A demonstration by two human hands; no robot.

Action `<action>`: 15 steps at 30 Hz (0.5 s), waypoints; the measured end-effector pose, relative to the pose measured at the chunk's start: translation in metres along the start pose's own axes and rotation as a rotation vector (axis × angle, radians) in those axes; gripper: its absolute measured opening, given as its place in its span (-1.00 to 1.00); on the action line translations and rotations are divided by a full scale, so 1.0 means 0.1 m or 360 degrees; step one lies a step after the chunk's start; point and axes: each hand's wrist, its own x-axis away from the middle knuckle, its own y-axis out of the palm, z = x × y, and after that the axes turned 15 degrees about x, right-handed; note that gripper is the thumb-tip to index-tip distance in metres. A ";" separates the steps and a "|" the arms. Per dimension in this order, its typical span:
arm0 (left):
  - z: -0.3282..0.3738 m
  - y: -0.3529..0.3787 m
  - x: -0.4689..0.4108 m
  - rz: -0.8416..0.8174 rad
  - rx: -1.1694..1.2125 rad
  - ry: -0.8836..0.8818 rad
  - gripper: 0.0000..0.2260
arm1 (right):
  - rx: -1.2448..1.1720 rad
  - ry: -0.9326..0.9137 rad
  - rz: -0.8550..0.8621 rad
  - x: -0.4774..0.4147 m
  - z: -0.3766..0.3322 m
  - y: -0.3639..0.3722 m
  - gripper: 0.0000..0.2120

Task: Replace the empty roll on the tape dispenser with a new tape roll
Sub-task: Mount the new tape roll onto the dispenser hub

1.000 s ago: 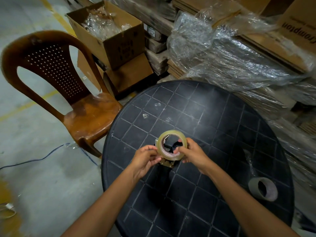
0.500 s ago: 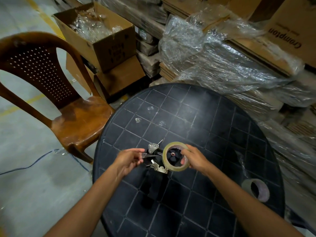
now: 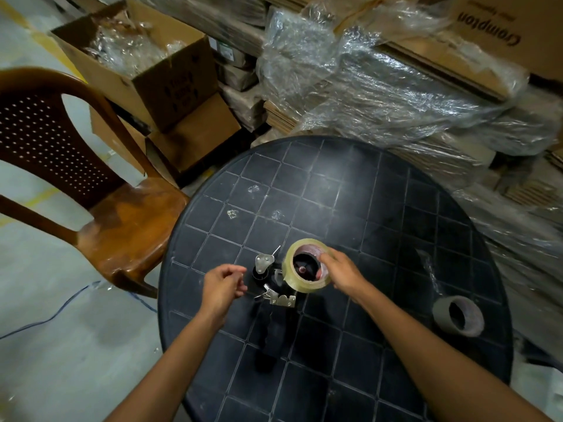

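A new roll of clear tape (image 3: 293,280) sits over the hub of the tape dispenser (image 3: 281,300), which lies on the round black table (image 3: 396,208). My right hand (image 3: 339,274) grips the roll's right rim, thumb inside the core. The dispenser's metal flap and roller (image 3: 263,262) show left of the roll, and its black handle (image 3: 268,333) points toward me. My left hand (image 3: 224,283) hovers just left of the dispenser with fingertips pinched; I cannot tell whether a clear tape end is between them. The empty grey cardboard core (image 3: 458,315) lies at the table's right edge.
A brown plastic chair (image 3: 122,226) stands against the table's left side. Open cardboard boxes (image 3: 170,80) and plastic-wrapped stacks (image 3: 396,92) crowd the far side and right. A blue cable (image 3: 45,319) runs across the concrete floor at left.
The roll went from held up in both hands to seated on the dispenser's hub. My left hand let go of it, touched the metal front, then drew back left.
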 end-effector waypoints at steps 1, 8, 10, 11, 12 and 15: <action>0.01 0.04 0.02 -0.0034 -0.0048 0.0131 -0.83 | 0.0011 -0.0014 -0.0009 0.00 -0.02 0.01 -0.72; 0.15 0.30 0.12 -0.0865 -0.0321 0.0225 -0.47 | -0.0029 -0.0065 -0.0044 0.01 -0.16 -0.01 -0.83; 0.09 0.31 0.13 -0.0887 -0.0466 0.0203 -0.33 | -0.0042 -0.0042 -0.0014 0.01 -0.16 0.00 -0.83; 0.04 0.32 0.12 -0.0849 -0.0497 0.0220 -0.34 | -0.0037 -0.0036 -0.0010 0.01 -0.15 0.01 -0.82; 0.03 0.35 0.13 -0.0808 -0.0506 0.0235 -0.39 | -0.0028 -0.0029 -0.0009 0.01 -0.14 0.03 -0.81; 0.01 0.50 0.07 -0.0627 -0.0518 0.0199 -0.66 | -0.0012 0.0043 -0.0008 -0.02 -0.07 0.11 -0.76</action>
